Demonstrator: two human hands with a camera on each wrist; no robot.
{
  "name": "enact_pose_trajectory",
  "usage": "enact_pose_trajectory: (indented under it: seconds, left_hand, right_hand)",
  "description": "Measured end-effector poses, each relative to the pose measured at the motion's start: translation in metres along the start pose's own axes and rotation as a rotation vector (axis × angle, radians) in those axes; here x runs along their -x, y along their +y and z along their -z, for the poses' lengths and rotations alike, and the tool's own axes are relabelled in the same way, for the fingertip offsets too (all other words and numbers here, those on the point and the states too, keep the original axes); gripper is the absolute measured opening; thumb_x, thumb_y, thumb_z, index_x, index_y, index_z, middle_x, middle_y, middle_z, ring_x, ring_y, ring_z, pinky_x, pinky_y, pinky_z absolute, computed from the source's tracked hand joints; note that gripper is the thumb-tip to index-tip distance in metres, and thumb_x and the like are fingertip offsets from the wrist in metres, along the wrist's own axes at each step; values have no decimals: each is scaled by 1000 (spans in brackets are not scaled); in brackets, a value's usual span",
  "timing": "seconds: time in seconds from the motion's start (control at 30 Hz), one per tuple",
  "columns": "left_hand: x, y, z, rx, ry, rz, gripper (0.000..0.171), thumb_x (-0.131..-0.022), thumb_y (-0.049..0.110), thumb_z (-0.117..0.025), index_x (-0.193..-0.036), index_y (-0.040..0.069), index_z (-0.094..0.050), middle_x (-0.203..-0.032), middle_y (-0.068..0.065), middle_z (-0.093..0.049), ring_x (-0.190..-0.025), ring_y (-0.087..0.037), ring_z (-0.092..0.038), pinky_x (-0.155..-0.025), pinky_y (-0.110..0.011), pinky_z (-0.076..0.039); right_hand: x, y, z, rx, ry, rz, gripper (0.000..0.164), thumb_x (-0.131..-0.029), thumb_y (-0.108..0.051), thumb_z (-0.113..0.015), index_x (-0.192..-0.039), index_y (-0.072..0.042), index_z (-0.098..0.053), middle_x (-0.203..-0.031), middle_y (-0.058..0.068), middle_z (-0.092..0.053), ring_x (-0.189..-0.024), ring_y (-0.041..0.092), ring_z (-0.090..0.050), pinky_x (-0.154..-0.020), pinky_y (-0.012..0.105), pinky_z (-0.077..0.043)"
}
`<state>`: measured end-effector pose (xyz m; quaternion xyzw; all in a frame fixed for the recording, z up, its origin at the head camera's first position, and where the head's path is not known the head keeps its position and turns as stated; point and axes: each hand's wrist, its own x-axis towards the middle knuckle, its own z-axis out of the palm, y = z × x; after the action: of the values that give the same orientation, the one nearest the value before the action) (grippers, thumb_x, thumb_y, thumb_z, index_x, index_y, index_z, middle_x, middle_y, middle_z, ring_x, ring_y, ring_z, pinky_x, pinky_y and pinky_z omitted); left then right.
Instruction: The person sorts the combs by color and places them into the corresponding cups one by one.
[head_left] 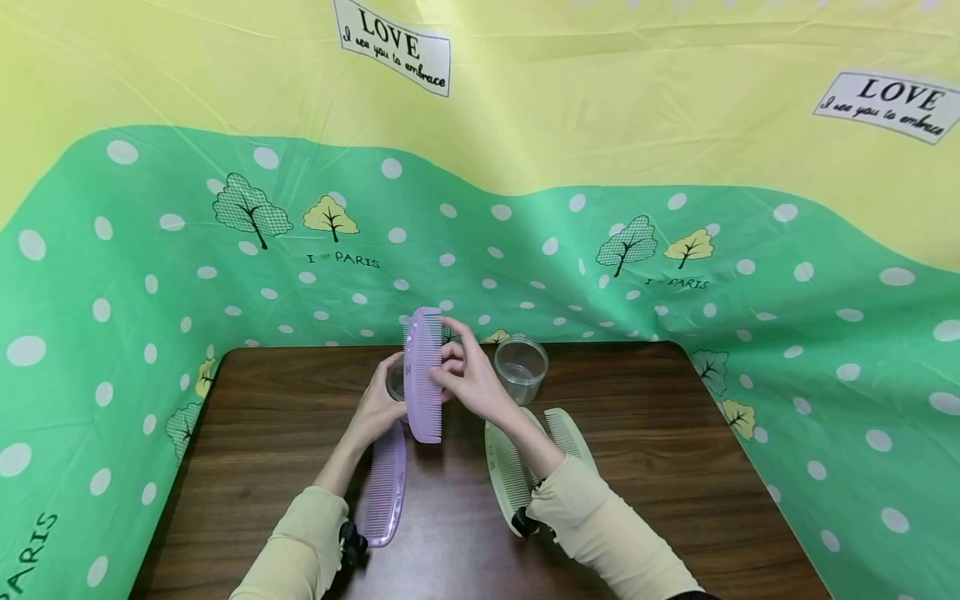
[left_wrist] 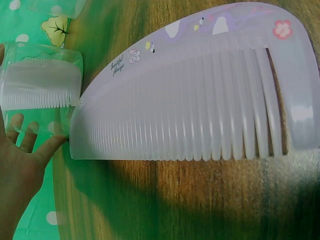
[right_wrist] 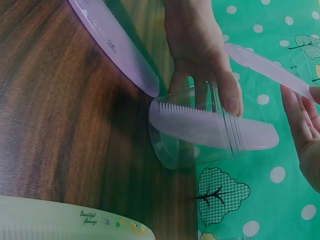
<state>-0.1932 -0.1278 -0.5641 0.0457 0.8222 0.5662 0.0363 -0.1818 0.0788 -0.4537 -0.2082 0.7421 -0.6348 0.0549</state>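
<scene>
My left hand grips a clear round jar at the far part of the table. Inside that jar stands a purple comb, one end sticking out past the rim. A second purple comb is held up in front of the jar by my right hand, which pinches it by its edge between thumb and fingers. Another purple comb lies on the table beside my left forearm; it fills most of the left wrist view. In the head view the held comb hides much of the jar.
A second clear jar stands behind my right wrist. Two pale green combs, one on the left and one on the right, lie under my right forearm. A green and yellow printed cloth hangs round the brown wooden table.
</scene>
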Motion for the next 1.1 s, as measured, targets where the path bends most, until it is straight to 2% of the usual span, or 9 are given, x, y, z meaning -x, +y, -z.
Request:
enact_pose_trajectory:
  seconds: [0.2,0.5,0.67,0.73,0.87,1.0,1.1]
  left_hand:
    - [0,-1,0,-9,2,9,94,-80,24,-86,-157,30,-33,-162,-9,-39,-147,-31,-41,-118,-51,-35]
    - [-1,-2,1,0,-1,0,97,-78,26,-88,-157,29,-33,-159,-10,-43,-145,-32,-44,-116,-51,-37]
    - [0,-2,1,-1,1,3,100,-76,27,-89,-157,30,-32,-160,-10,-42,-146,-33,-43,-117,-53,-36]
    - [0,-2,1,-2,2,4,99,-76,25,-89,-157,30,-32,-161,-10,-41,-147,-33,-42,-117,-53,-36]
    - [-1,-2,1,-2,3,0,99,-77,22,-88,-158,28,-31,-162,-10,-39,-149,-34,-39,-120,-54,-34]
    - [-1,-2,0,-1,2,10,101,-77,27,-90,-158,28,-30,-162,-10,-39,-149,-33,-38,-121,-55,-32]
    - [-1,-3,-1,2,-3,19,100,-78,33,-90,-158,29,-30,-162,-9,-38,-150,-32,-38,-121,-57,-32]
  right_hand:
    - [-9,-1,1,13,18,3,81,-95,3,-66,-159,-29,-27,-102,14,-59,-76,12,-66,-58,48,-61]
    - [-24,0,2,-6,63,36,82,-95,4,-66,-159,-28,-26,-100,17,-60,-74,15,-65,-58,57,-59]
    - [-34,2,2,2,73,62,82,-97,2,-66,-160,-31,-25,-102,17,-63,-71,14,-66,-55,44,-60]
    - [-37,2,2,13,80,62,82,-97,1,-65,-160,-31,-24,-103,17,-64,-70,13,-66,-56,46,-60]
    - [-41,5,2,7,93,57,82,-98,1,-65,-160,-32,-23,-104,18,-65,-70,14,-67,-60,59,-59]
    - [-45,8,3,9,104,56,82,-98,-1,-65,-161,-33,-23,-105,18,-65,-71,16,-68,-59,53,-60]
    - [-47,10,4,13,114,55,82,-98,-3,-66,-160,-33,-23,-105,18,-65,-73,20,-69,-60,53,-60]
